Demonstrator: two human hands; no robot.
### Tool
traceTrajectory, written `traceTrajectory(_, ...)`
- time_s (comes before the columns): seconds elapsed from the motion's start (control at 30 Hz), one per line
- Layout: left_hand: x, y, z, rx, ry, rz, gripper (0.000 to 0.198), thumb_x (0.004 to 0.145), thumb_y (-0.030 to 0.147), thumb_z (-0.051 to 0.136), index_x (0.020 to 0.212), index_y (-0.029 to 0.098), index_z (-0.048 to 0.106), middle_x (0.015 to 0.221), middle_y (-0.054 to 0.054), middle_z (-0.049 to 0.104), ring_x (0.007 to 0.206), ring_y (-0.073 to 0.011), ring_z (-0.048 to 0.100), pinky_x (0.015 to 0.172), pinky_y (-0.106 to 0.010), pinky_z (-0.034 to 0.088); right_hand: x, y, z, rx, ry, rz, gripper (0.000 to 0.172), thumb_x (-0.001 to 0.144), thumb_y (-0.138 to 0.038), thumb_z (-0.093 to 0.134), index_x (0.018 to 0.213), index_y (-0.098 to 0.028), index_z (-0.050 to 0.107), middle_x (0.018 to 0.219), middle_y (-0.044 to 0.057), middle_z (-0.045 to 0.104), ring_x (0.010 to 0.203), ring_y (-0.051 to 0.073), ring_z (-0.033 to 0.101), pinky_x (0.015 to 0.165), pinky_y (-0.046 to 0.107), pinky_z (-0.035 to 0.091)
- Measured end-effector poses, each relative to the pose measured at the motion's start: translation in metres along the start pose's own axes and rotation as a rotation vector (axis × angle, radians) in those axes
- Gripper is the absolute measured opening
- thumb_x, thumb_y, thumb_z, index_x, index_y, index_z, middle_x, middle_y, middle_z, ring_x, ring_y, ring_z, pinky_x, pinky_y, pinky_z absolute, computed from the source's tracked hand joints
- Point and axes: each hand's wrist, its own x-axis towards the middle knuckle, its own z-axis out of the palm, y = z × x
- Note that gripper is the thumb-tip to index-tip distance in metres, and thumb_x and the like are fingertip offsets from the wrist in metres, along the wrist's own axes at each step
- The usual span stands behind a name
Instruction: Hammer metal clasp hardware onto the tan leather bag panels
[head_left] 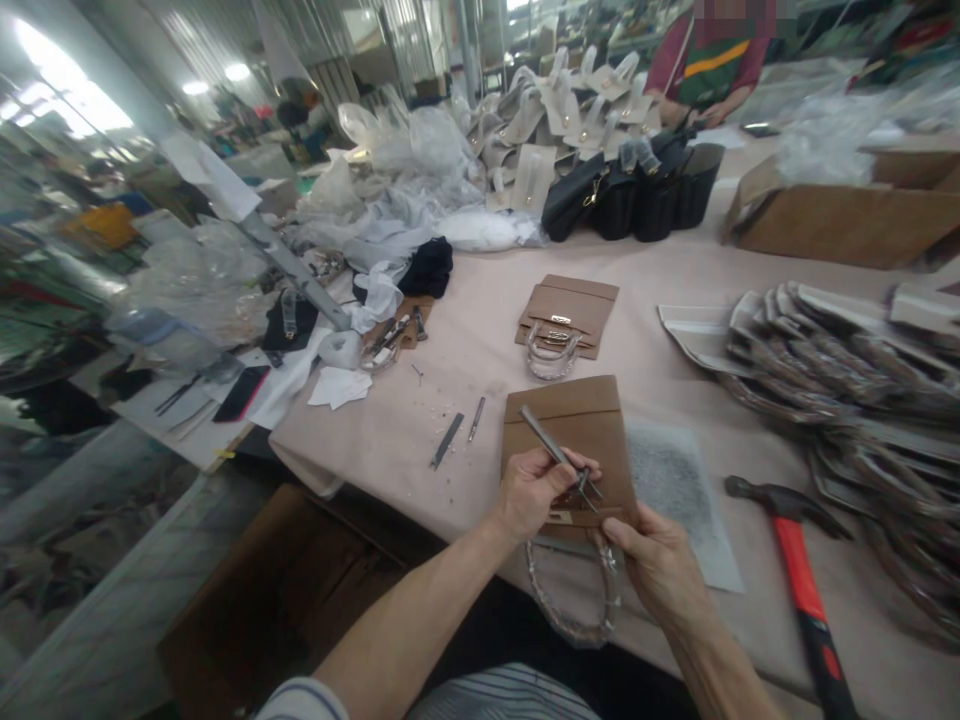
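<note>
My left hand is closed around metal tweezers, whose two thin points spread over a brown leather bag panel. My right hand grips the panel's lower right edge, thumb on top and fingers hidden beneath. Near the points, a small metal fitting sits on the panel. A plastic-wrapped handle hangs from its near edge, over the table's front. Partly under the panel lies a pale board with a dark, worn middle.
Another brown panel lies ahead. A hammer and stacked panels with wrapped handles are right. Left of my work are a flat metal strip and a thin metal rod. Black bags and a cardboard box stand behind, near another person.
</note>
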Motion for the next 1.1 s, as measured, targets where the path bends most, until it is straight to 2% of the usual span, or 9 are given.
traceTrajectory(0.1, -0.0010, 0.0034, 0.0005, 0.018, -0.011, -0.006, 0.045, 0.078, 0.055, 0.082, 0.092, 0.013, 0.073, 0.098, -0.013, 0.078, 0.093, -0.0270, 0.076, 0.091, -0.041, 0.061, 0.0005, 0.0022, 0.0017, 0.025, -0.012, -0.013, 0.047, 0.057, -0.046, 0.093, 0.096, -0.024, 0.079, 0.089, 0.005, 0.076, 0.078, 0.023, 0.066, 0.075, 0.035, 0.053)
traceTrajectory(0.23, -0.0022, 0.0030, 0.0014, 0.073, -0.007, -0.020, 0.045, 0.082, 0.055, 0.079, 0.094, 0.013, 0.074, 0.101, -0.014, 0.078, 0.095, -0.0273, 0.075, 0.091, -0.041, 0.061, 0.0005, 0.0038, 0.0041, 0.044, -0.010, -0.015, 0.046, 0.058, -0.046, 0.093, 0.096, -0.024, 0.079, 0.093, 0.006, 0.077, 0.081, 0.025, 0.068, 0.078, 0.038, 0.054)
traceTrajectory(0.37, -0.0021, -0.0009, 0.0019, 0.073, -0.004, 0.004, 0.040, 0.084, 0.051, 0.078, 0.095, 0.013, 0.075, 0.101, -0.013, 0.078, 0.096, -0.0257, 0.075, 0.092, -0.039, 0.060, 0.0007, 0.0032, 0.0043, 0.043, -0.008, -0.013, 0.044, 0.059, -0.045, 0.093, 0.096, -0.025, 0.080, 0.093, 0.006, 0.077, 0.081, 0.025, 0.069, 0.080, 0.037, 0.055)
traceTrajectory(0.53, -0.0004, -0.0010, 0.0028, 0.088, 0.016, -0.032, 0.039, 0.088, 0.050, 0.074, 0.099, 0.013, 0.076, 0.099, -0.012, 0.079, 0.091, -0.0227, 0.075, 0.087, -0.035, 0.061, 0.0024, 0.0051, 0.0027, 0.030, -0.004, -0.023, 0.046, 0.059, -0.048, 0.092, 0.097, -0.025, 0.080, 0.092, 0.006, 0.077, 0.083, 0.026, 0.070, 0.080, 0.038, 0.056)
traceTrajectory(0.83, -0.0008, 0.0009, 0.0011, 0.143, 0.009, 0.002, 0.039, 0.085, 0.051, 0.076, 0.096, 0.013, 0.078, 0.102, -0.013, 0.079, 0.093, -0.0225, 0.074, 0.084, -0.032, 0.062, 0.0044, 0.0048, 0.0045, 0.019, 0.002, -0.015, 0.041, 0.062, -0.042, 0.092, 0.097, -0.025, 0.079, 0.091, 0.006, 0.077, 0.083, 0.026, 0.070, 0.083, 0.040, 0.057)
traceTrajectory(1.1, 0.0002, 0.0014, -0.0006, 0.207, -0.003, 0.019, 0.037, 0.088, 0.049, 0.073, 0.098, 0.013, 0.077, 0.104, -0.013, 0.079, 0.097, -0.0233, 0.075, 0.089, -0.033, 0.061, 0.0053, 0.0038, 0.0056, 0.004, 0.012, 0.001, 0.046, 0.062, -0.044, 0.092, 0.101, -0.025, 0.078, 0.099, 0.007, 0.078, 0.087, 0.026, 0.070, 0.083, 0.039, 0.056)
